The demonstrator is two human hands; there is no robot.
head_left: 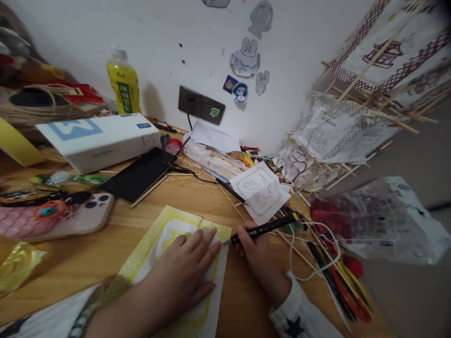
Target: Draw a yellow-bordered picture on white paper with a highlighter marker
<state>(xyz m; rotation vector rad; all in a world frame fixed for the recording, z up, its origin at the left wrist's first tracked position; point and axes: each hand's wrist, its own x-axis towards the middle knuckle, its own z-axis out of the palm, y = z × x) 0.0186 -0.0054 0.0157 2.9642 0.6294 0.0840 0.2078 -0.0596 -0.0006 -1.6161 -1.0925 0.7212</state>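
A sheet of white paper [162,217] with a yellow checked border and yellow line drawing lies on the wooden table in front of me. Spread flat over its middle, my left hand [186,267] presses it down and covers part of the drawing. My right hand [255,246] grips a black marker [269,227] with a yellow-marked back end. The marker's tip is at the right edge of the paper, close to my left fingertips. Just beyond lies a small sheet with a black line drawing [260,192].
Left are a pink-cased phone [95,213], a black tablet [141,173], a white box [105,141] and a yellow drink bottle [123,84]. Rightward stand paper-and-stick lanterns [331,124], with a plastic bag [387,225], red-handled scissors [352,295] and loose sticks. A white cable [329,272] loops beside my right hand.
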